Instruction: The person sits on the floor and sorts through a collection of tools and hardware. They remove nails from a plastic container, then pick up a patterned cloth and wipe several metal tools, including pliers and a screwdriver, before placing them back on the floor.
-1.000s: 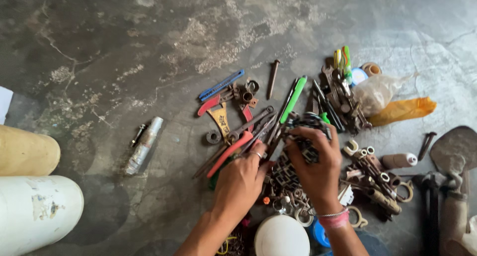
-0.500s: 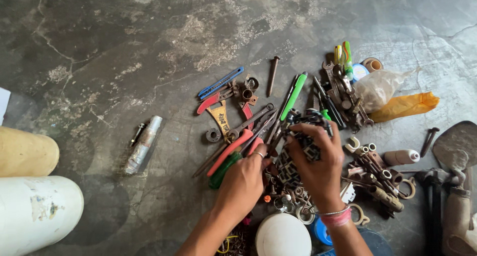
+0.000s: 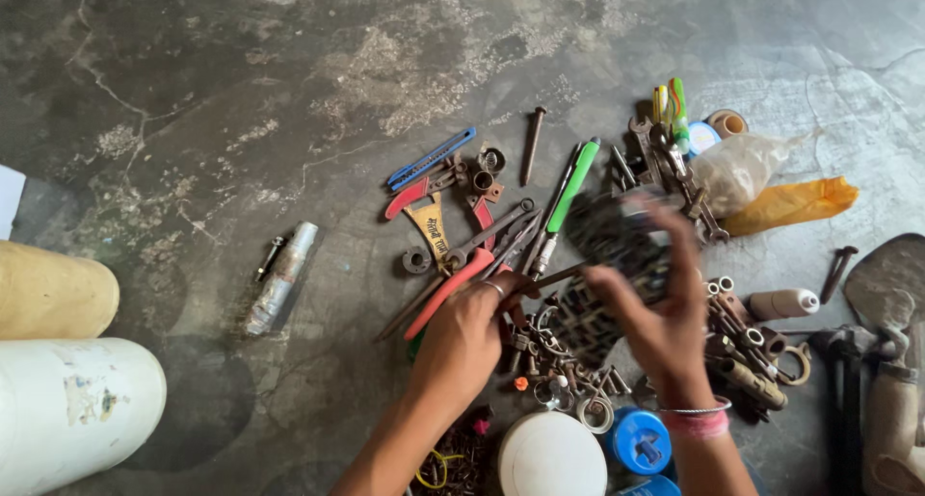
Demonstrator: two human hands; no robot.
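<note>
Grey cracked concrete floor (image 3: 289, 91) carries a scattered heap of rusty hardware and hand tools. The right hand (image 3: 660, 318) is raised over the heap, fingers curled around a dark, blurred chain-like bundle (image 3: 617, 241) that hangs from its grip down toward the pile. The left hand (image 3: 467, 337) rests on the heap just left of it, fingers bent and closed on a thin rusty rod (image 3: 559, 277) that points right toward the bundle. Red-handled pliers (image 3: 448, 289) lie beside the left hand. A green-handled screwdriver (image 3: 570, 188) lies farther off, a blue utility knife (image 3: 431, 158) to its left. A silver tube (image 3: 281, 276) lies well apart on the left. A white lid (image 3: 551, 455) sits near, between the forearms.
</note>
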